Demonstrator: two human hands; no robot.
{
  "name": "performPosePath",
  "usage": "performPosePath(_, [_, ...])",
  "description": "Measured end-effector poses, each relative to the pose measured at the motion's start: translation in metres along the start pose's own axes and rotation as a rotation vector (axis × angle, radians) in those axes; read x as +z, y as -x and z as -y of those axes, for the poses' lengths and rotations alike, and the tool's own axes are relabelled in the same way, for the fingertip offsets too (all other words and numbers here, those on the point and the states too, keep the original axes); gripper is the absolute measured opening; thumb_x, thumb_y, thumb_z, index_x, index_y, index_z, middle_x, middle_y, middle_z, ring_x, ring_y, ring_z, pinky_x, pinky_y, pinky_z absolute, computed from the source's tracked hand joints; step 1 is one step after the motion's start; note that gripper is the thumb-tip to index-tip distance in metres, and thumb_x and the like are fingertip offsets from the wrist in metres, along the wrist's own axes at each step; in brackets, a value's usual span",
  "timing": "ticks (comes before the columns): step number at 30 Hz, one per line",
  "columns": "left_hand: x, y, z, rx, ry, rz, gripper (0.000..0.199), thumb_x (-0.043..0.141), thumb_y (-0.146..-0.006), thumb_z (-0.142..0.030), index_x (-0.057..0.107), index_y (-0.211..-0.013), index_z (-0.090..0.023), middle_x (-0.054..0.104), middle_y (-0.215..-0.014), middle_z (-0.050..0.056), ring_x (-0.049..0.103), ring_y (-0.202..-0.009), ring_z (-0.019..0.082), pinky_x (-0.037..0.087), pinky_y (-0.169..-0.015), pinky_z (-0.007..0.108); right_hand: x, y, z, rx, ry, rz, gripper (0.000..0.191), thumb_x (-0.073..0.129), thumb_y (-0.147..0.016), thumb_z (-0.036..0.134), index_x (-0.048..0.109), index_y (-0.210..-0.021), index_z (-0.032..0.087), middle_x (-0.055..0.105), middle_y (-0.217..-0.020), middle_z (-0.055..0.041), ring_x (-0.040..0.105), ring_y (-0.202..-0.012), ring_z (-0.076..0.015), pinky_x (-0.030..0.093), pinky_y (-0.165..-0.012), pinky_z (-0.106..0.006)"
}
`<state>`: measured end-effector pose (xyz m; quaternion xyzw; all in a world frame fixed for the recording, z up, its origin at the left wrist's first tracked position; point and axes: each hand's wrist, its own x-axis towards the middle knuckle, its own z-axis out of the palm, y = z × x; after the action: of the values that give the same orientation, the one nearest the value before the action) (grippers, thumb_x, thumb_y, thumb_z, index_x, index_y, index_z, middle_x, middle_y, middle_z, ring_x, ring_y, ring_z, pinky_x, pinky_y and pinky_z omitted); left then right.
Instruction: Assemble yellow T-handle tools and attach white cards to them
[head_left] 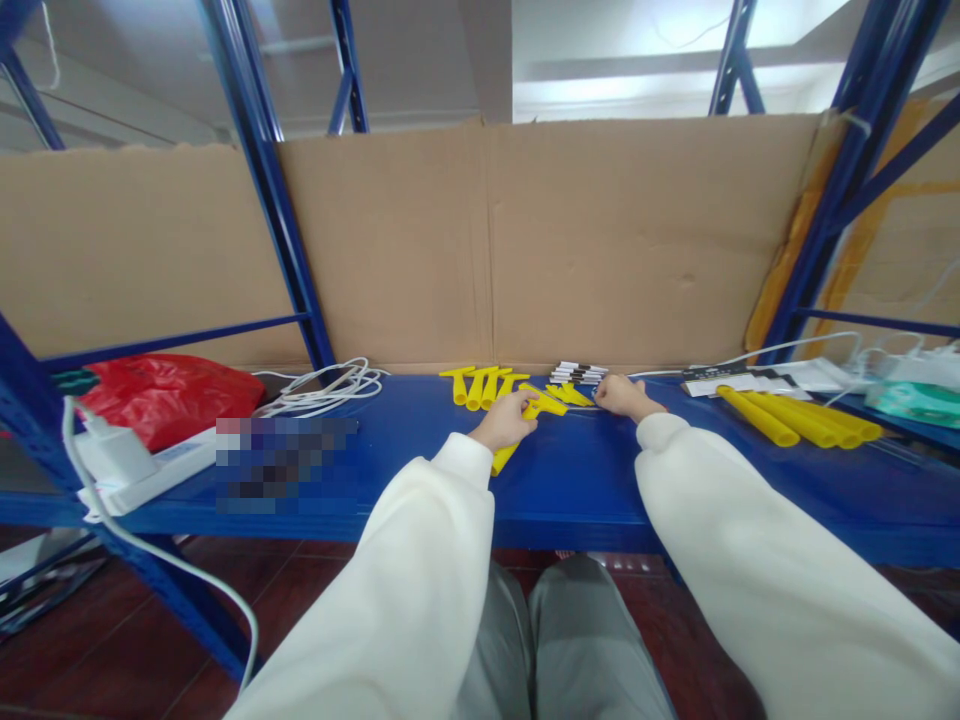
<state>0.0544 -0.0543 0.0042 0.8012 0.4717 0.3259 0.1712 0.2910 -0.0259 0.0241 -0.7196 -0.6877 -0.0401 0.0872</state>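
Note:
My left hand [507,420] is closed round a yellow T-shaped plastic piece [550,404], whose tube end sticks out below the palm. My right hand [627,396] rests low over the blue shelf with its fingers drawn together; what they pinch, if anything, is too small to make out. Between the hands lie several flat yellow pieces [571,395]. Just behind them is a stack of black-and-white sticks [577,373]. Several more yellow T-shaped pieces [474,390] stand in a row beyond my left hand.
Several long yellow tubes [799,420] lie at the right, near a tissue pack [919,385]. At the left are a red plastic bag [169,395], a white power strip [172,470] and a coiled white cable [330,385]. A cardboard wall [397,250] closes the back of the blue shelf [420,500].

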Motion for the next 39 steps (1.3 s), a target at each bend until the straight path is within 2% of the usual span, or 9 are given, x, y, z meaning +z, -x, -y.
performPosePath(5, [0.002, 0.0, 0.002, 0.03, 0.021, 0.033, 0.043, 0.069, -0.071, -0.012, 0.073, -0.113, -0.02, 0.075, -0.111, 0.007, 0.067, -0.107, 0.025, 0.052, -0.101, 0.038, 0.0, -0.001, -0.002, 0.012, -0.031, -0.002, 0.026, 0.051, -0.08, 0.014, 0.076, -0.082, 0.02, 0.074, -0.091, -0.0119, 0.065, -0.102, -0.0295, 0.043, -0.094, -0.046])
performPosePath(10, [0.001, 0.0, 0.001, 0.005, 0.041, 0.029, 0.04, 0.07, -0.07, -0.011, 0.074, -0.11, -0.019, 0.075, -0.108, 0.007, 0.068, -0.104, 0.025, 0.052, -0.1, 0.038, 0.003, -0.003, -0.009, 0.044, -0.096, -0.023, 0.025, 0.053, -0.083, 0.02, 0.078, -0.084, 0.023, 0.076, -0.106, -0.0087, 0.063, -0.11, -0.0303, 0.043, -0.097, -0.048])
performPosePath(13, [0.001, 0.0, 0.0, 0.004, 0.033, 0.035, 0.04, 0.069, -0.071, -0.011, 0.074, -0.111, -0.017, 0.075, -0.11, 0.008, 0.068, -0.104, 0.024, 0.052, -0.101, 0.039, 0.004, -0.004, -0.013, 0.056, -0.102, -0.043, 0.026, 0.054, -0.086, 0.023, 0.079, -0.088, 0.025, 0.077, -0.107, -0.0089, 0.062, -0.112, -0.0314, 0.043, -0.097, -0.05])
performPosePath(24, [0.001, 0.0, 0.002, 0.012, 0.032, 0.029, 0.04, 0.068, -0.071, -0.012, 0.074, -0.11, -0.019, 0.075, -0.107, 0.007, 0.068, -0.104, 0.025, 0.052, -0.101, 0.039, 0.004, -0.003, -0.013, -0.008, -0.051, -0.053, 0.023, 0.055, -0.082, 0.019, 0.077, -0.08, 0.025, 0.074, -0.112, -0.0071, 0.057, -0.117, -0.031, 0.043, -0.095, -0.046])
performPosePath(30, [0.0, 0.001, -0.001, 0.0, 0.013, 0.044, 0.04, 0.068, -0.073, -0.011, 0.074, -0.112, -0.017, 0.074, -0.112, 0.009, 0.068, -0.107, 0.025, 0.052, -0.1, 0.037, 0.004, -0.005, -0.014, -0.022, -0.037, -0.026, 0.023, 0.056, -0.08, 0.016, 0.077, -0.08, 0.025, 0.075, -0.109, -0.0063, 0.055, -0.119, -0.031, 0.042, -0.098, -0.05])
performPosePath(34, [0.0, 0.001, -0.001, 0.004, 0.007, 0.05, 0.041, 0.068, -0.074, -0.012, 0.073, -0.114, -0.018, 0.074, -0.113, 0.009, 0.068, -0.109, 0.026, 0.052, -0.101, 0.038, 0.006, -0.006, -0.012, 0.05, -0.038, -0.018, 0.025, 0.057, -0.082, 0.018, 0.08, -0.088, 0.027, 0.075, -0.111, -0.0077, 0.054, -0.124, -0.0324, 0.044, -0.101, -0.053])
performPosePath(39, [0.0, 0.002, -0.002, -0.002, 0.024, 0.042, 0.042, 0.069, -0.073, -0.01, 0.074, -0.114, -0.017, 0.074, -0.112, 0.01, 0.068, -0.109, 0.027, 0.052, -0.1, 0.038, 0.004, -0.008, -0.008, 0.126, -0.054, 0.031, 0.019, 0.062, -0.079, 0.021, 0.079, -0.085, 0.027, 0.073, -0.114, -0.0092, 0.053, -0.126, -0.0363, 0.044, -0.102, -0.056])
